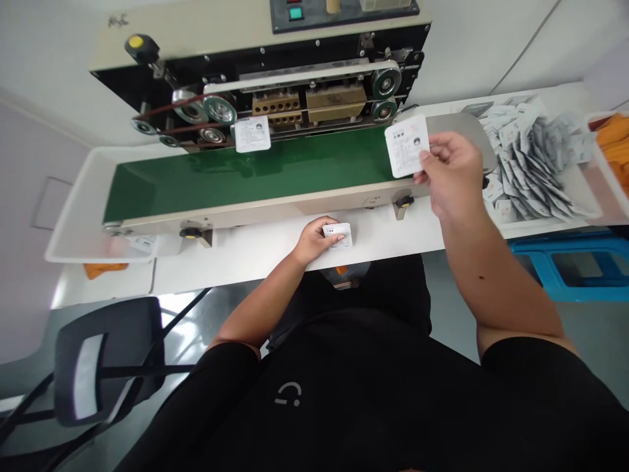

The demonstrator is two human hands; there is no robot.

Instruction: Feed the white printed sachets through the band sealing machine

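Head view: right hand (449,177) pinching sachet (407,145) between thumb and fingers at 1 o'clock, over belt (246,176) end, long axis upright. Left hand (314,241) pressing second sachet (338,235) on table (236,259) at 12 o'clock. Third sachet (252,134) by rollers (220,109); pile (528,164) at 2 o'clock.

Small packaging workshop, shown by a band sealer (275,85) with green conveyor belt (246,174), a heap of printed white sachets (525,164) on a white counter (246,255), a plastic bin (591,119) of orange items (614,141), a blue plastic crate (574,246) and a grey floor (594,328).
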